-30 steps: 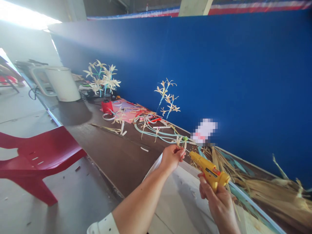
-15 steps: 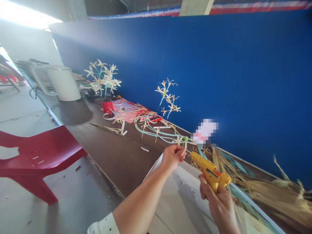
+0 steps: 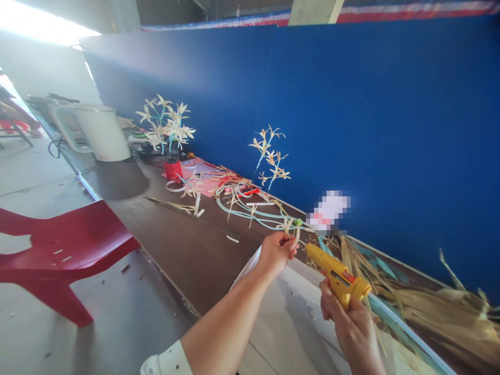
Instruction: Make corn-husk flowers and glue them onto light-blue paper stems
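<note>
My left hand [image 3: 276, 252] pinches a small pale artificial flower [image 3: 288, 227], its petals spreading just above my fingertips. Wrapped round the handle of a yellow glue gun [image 3: 332, 271] is my right hand [image 3: 347, 317]. The gun's nozzle points up and left, close to the fingers of my left hand; whether it touches the flower I cannot tell. A looped pale-green cord [image 3: 250, 211] lies on the table beyond, with several loose pale flowers among it.
Dried husks [image 3: 422, 307] lie along the right side by the blue partition [image 3: 371, 120]. A red pot [image 3: 173, 170] of pale flowers and a white kettle [image 3: 104, 133] stand further left on the dark table [image 3: 187, 255]. A red plastic chair [image 3: 74, 245] stands at its left edge.
</note>
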The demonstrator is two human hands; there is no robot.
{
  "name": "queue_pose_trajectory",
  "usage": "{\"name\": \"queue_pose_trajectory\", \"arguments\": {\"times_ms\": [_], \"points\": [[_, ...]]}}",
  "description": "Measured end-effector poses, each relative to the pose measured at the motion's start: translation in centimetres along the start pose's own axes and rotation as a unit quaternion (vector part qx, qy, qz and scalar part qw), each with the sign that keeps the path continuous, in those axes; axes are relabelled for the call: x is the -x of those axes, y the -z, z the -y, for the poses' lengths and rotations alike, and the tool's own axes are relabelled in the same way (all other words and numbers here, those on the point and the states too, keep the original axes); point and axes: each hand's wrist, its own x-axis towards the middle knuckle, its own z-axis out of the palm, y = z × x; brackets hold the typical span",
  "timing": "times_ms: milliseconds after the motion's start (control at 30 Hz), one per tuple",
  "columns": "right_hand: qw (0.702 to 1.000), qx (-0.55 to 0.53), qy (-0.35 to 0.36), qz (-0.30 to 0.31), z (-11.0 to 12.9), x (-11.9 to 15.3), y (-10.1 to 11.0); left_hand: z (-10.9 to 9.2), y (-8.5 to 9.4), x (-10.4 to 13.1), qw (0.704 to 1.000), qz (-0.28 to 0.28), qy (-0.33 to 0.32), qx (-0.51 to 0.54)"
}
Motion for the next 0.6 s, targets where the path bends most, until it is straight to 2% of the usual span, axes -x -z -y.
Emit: {"name": "queue_pose_trajectory", "arguments": {"times_ms": [367, 600], "points": [[1.0, 0.0, 0.011, 0.024, 0.22, 0.2, 0.13, -0.01, 0.08, 0.07, 1.0, -0.002, -0.003, -0.005], [1.0, -0.006, 0.005, 0.017, 0.23, 0.27, -0.05, -0.66, -0.02, 0.4, 1.0, -0.009, 0.012, 0.006]]}}
